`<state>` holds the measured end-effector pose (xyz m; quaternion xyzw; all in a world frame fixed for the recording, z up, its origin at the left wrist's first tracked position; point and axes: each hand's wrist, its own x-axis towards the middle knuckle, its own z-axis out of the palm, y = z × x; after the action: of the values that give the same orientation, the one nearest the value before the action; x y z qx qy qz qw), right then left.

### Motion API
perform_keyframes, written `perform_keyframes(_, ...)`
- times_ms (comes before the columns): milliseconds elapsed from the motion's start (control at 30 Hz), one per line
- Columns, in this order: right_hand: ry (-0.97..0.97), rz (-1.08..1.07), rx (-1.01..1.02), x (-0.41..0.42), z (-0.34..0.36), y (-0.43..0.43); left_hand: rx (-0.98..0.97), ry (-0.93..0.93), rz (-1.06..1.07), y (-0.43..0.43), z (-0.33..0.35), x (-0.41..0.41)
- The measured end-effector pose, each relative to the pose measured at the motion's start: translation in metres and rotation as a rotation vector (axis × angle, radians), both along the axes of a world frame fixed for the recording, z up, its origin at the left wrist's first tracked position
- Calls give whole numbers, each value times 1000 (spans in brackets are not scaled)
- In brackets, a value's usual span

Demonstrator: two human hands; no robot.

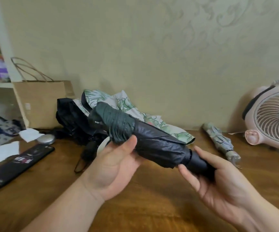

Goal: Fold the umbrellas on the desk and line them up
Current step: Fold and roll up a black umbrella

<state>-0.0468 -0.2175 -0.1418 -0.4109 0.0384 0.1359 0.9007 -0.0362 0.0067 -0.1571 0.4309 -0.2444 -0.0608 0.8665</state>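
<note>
Above the desk [143, 206], left hand [117, 164] grips a dark umbrella's [152, 139] canopy; right hand [219, 183] wraps its handle.

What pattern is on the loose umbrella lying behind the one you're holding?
The loose umbrella is white with a green floral print, seen in the head view.

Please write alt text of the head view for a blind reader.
A left hand and a right hand hold a collapsed dark green and black fabric umbrella above a brown wooden desk. Behind it lies an unfolded white floral umbrella; a folded grey patterned umbrella lies further right.
</note>
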Motion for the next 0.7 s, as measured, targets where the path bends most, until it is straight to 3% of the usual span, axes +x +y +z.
perform_keyframes(100,32,69,-110,-6,-2,12,-31,70,244,-7,11,-7)
perform_keyframes(167,-48,27,-311,-9,-4,14,-2,117,411,-11,11,-10)
perform_keyframes(300,-408,-103,-783,-17,-13,14,86,222,701,-23,6,-13)
perform_keyframes(400,-736,-134,-1274,-21,-29,19,129,275,763,-27,5,-15)
perform_keyframes(467,-879,-161,-1232,-23,-31,26,128,248,755,-26,8,-17)
perform_keyframes(533,-909,-122,-1008,-24,-29,32,102,206,736,-25,13,-21)
perform_keyframes(633,-694,-11,-676,-29,-20,33,38,198,639,-23,13,-21)
perform_keyframes(700,-602,105,-702,-32,-14,31,-36,218,455,-18,13,-21)
